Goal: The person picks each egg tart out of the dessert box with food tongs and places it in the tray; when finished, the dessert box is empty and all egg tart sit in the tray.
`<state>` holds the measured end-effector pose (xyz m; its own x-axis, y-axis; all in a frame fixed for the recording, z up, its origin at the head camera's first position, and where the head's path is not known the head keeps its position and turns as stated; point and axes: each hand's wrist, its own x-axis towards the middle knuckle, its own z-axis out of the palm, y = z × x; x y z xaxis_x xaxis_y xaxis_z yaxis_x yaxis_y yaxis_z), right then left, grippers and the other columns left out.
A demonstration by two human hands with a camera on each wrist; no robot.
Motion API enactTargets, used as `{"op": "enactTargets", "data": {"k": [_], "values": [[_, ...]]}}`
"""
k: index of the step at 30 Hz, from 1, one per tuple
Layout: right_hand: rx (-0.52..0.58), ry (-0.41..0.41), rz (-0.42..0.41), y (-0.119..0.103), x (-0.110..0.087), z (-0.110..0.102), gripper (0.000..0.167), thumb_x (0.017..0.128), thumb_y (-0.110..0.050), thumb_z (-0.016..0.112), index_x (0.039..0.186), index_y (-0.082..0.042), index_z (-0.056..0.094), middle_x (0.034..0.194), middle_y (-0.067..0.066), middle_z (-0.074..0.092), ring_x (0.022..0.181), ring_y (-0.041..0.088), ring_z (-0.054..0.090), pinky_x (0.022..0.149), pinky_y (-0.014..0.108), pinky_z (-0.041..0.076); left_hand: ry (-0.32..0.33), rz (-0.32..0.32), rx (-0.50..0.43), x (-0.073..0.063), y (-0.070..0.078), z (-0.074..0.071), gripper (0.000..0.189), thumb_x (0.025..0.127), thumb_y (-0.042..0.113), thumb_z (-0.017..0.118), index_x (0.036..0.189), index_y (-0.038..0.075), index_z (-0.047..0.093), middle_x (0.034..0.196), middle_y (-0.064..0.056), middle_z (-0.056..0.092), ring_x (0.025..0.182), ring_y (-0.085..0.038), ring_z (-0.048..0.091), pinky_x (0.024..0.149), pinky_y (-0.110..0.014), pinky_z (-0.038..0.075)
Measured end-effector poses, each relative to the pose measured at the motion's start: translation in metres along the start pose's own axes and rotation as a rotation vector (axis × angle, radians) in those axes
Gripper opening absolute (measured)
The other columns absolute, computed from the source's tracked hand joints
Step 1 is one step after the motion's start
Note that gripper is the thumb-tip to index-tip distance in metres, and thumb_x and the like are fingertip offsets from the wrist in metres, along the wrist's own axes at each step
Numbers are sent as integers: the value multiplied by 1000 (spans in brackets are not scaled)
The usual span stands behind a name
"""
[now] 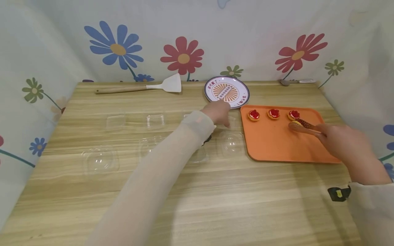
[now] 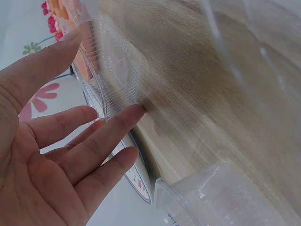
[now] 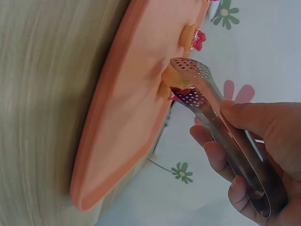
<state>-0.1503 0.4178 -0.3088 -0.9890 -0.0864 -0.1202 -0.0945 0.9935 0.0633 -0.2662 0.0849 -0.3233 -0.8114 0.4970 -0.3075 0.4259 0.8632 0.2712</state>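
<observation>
In the head view my left hand [image 1: 217, 112] is over the rightmost clear plastic box [image 1: 231, 141], beside the tray. The left wrist view shows its fingers loosely spread, fingertips at the box's ridged wall [image 2: 123, 89]; whether they press on it I cannot tell. My right hand [image 1: 346, 141] grips metal tongs [image 3: 223, 136] with perforated ends. Between the tong tips is a small tart [image 3: 175, 75], crust and red topping partly hidden. It is held over the orange tray [image 1: 277, 147], where three red-topped tarts [image 1: 273, 113] sit along the far edge.
More clear plastic boxes [image 1: 100, 160] lie open in a row leftward, partly behind my left sleeve. At the back are a white spatula [image 1: 171, 83] with a wooden handle, a printed plate [image 1: 226, 91] and a small spoon-like utensil [image 1: 297, 82]. Flowered cloth hangs around the table.
</observation>
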Motion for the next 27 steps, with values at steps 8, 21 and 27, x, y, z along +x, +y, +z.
{"op": "enactTargets", "data": {"k": [8,21,27], "values": [[3,-21,1,5,0,4,24,94,-13,67,114,1,66,81,18,66,57,22,52,48,42,46,-8,-4,4,-1,1,-1,48,85,34,79,121,6,61,122,-6,60,111,-20,56,99,-35,46],[11,-42,10,5,-1,4,29,93,-16,68,116,3,65,92,27,67,59,23,55,51,46,49,-13,-1,17,1,1,-1,50,85,34,78,123,6,60,123,-7,59,111,-20,56,100,-35,45],[11,-32,-2,5,-2,5,29,93,-15,67,115,4,65,87,24,67,56,21,52,49,42,47,-8,-1,17,0,1,-1,49,85,34,79,121,6,61,121,-7,60,110,-20,56,100,-35,46]]}}
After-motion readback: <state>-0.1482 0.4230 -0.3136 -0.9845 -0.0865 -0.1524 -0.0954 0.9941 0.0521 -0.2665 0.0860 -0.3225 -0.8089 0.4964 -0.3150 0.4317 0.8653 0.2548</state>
